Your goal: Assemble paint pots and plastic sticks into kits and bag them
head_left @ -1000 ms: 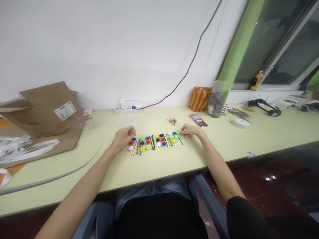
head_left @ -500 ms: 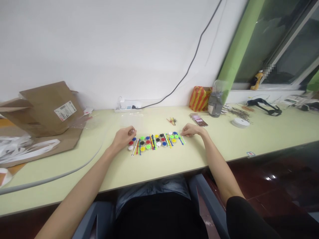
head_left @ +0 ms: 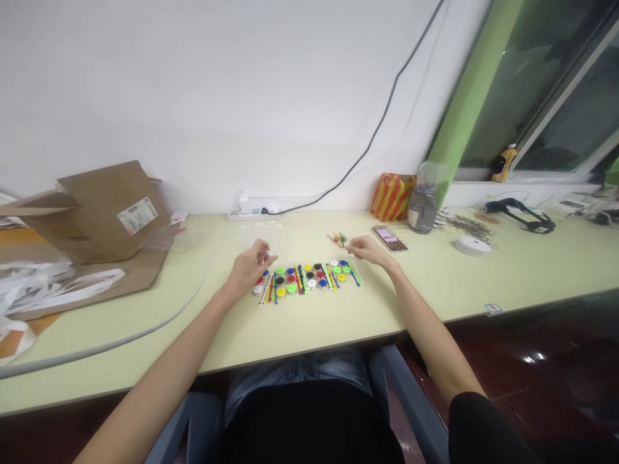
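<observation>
Round discs in several colours, with clear bases, stand in groups on the table; one is a yellow disc [head_left: 281, 292]. Thin arrow-shaped plastic pointers [head_left: 298, 280] in blue, red, green, yellow and white lie between the groups. My left hand [head_left: 249, 267] hovers over the left end of the rows, thumb and fingers apart, covering part of a disc there. Beyond the right end, my right hand [head_left: 365, 249] has its fingertips pinched beside a small pile of coloured pieces [head_left: 337, 239]. Whatever may be between those fingertips is too small to make out.
An open cardboard box [head_left: 106, 216] and white straps [head_left: 62, 290] are at the left. A power strip [head_left: 249, 211] lies by the wall. On the right are a phone [head_left: 391, 238], a striped bag [head_left: 391, 196], a dark wrapped container [head_left: 422, 209] and a white roll [head_left: 471, 245].
My right hand has moved away from the pointers at the right end, up toward the small pile. My left hand's fingers have spread apart. The view has shifted slightly.
</observation>
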`<state>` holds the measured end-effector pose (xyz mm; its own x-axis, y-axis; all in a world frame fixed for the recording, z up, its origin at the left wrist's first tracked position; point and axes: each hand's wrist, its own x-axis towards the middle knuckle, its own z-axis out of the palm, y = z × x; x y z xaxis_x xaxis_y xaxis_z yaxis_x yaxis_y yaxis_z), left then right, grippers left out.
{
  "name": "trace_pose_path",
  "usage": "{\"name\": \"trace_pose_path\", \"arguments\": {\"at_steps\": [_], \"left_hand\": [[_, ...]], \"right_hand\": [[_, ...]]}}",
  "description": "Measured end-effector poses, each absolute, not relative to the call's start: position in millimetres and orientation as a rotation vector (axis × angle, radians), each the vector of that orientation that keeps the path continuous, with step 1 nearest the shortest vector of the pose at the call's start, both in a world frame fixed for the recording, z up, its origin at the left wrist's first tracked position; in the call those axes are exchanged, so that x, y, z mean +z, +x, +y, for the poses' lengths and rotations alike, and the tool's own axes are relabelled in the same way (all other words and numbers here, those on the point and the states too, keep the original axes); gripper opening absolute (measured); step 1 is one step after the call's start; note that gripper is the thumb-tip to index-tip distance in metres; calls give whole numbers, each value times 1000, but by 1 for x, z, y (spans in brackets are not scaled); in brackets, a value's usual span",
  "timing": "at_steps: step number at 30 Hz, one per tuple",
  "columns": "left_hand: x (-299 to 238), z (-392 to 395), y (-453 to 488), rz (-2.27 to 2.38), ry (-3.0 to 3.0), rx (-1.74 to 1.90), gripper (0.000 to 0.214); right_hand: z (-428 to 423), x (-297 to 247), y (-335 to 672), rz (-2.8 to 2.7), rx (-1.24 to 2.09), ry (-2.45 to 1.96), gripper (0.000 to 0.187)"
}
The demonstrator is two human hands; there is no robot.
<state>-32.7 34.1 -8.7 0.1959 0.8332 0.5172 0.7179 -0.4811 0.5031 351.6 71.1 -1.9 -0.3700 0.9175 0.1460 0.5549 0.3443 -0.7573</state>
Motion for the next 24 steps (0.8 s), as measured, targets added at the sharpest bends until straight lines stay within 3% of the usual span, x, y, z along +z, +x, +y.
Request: {"name": "trace_pose_path", "arguments": {"at_steps": [10,17,24], "left_hand": [[-7,12,3,1257,2455,995,39],[-11,8,8,1172,2504,970,39],[-5,5,9,1125,2544,932,29]], "right_hand": [[50,1,257,-2174,665,-883,37],[31,0,221,-2239,839,-759,24],[32,8,238,-2123,983,-804,30]]}}
